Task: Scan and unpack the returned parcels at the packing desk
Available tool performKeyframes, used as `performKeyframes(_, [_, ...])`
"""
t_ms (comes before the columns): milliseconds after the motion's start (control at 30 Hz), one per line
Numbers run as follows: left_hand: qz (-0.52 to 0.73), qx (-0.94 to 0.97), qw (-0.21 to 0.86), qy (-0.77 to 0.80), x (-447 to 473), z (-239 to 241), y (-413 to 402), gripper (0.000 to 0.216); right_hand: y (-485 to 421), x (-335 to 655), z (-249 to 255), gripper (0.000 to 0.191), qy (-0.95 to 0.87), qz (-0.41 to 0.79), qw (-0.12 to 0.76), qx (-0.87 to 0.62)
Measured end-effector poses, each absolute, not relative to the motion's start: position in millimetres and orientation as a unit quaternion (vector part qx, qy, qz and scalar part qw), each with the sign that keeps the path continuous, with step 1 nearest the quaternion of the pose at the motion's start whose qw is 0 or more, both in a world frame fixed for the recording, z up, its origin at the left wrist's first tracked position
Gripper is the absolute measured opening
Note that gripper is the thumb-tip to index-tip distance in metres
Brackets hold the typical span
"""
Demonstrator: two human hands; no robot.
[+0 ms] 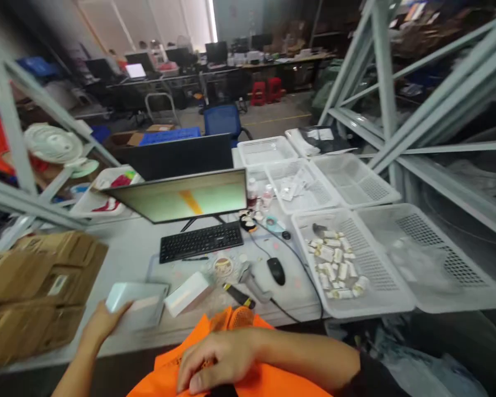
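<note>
Apparently, handling is unfinished: the flat pale box (149,315), left hand (102,322) partly spread at its left edge, grip unclear, lies on the counter (126,251) beside the white box (188,294), with the half-curled right hand (220,355) over the orange vest (156,382), any hold unclear.

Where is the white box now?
Head view, left of centre: the white box lies below the keyboard, right of the flat object at the left hand.
</note>
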State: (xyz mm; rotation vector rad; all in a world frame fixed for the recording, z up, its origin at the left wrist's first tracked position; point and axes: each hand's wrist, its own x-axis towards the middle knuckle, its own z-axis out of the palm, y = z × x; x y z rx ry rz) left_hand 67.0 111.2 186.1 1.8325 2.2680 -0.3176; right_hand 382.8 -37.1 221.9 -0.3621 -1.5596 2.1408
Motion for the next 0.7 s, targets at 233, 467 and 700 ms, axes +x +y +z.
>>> performKeyframes(233, [-0.061,0.599,0.207,0.771,-4.6,164.1,82.8,0.064,-46.7,272.7,258.8,0.055,-0.589,0.793,0.151,-0.046])
performKeyframes(467, [-0.024,0.622,0.203,0.756,-16.8,155.0,69.9,0.077,-62.1,223.6,270.6,0.038,-0.623,0.765,0.161,-0.037])
performKeyframes(700, [0.017,0.682,0.143,0.717,1.2,139.4,51.2,0.075,-81.6,242.6,171.9,0.051,-0.643,0.749,0.152,-0.05])
